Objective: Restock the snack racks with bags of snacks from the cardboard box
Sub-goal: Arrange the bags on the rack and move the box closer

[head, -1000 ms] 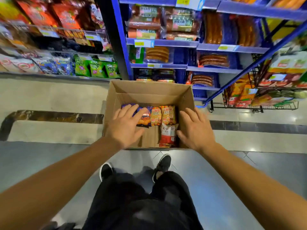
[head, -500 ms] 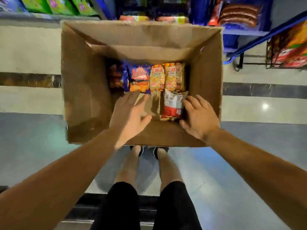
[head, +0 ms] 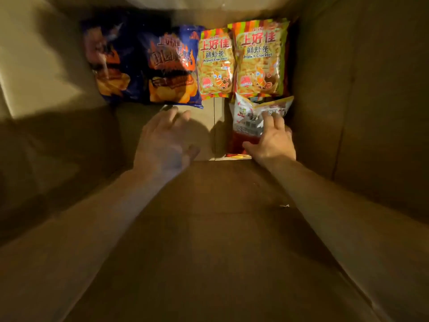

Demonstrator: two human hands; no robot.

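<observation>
I look straight down into the cardboard box [head: 371, 112]. On its floor lie two dark blue chip bags [head: 171, 66], two yellow prawn cracker bags [head: 260, 59] and, nearer me, a white-and-red snack bag [head: 250, 117]. My right hand [head: 271, 140] lies on the white-and-red bag, fingers spread over its front and thumb at its lower edge. My left hand [head: 164, 138] is blurred, fingers extended, hovering over the bare box floor just below the right blue bag and holding nothing.
The box walls close in on all sides; the near wall [head: 209, 228] lies under both forearms. A strip of bare box floor [head: 216, 131] shows between my hands. Shelves and the shop floor are out of view.
My head has dropped low into the box, so the racks and floor have left the view. Both hands have reached deeper; my right hand now lies on the white-and-red bag.
</observation>
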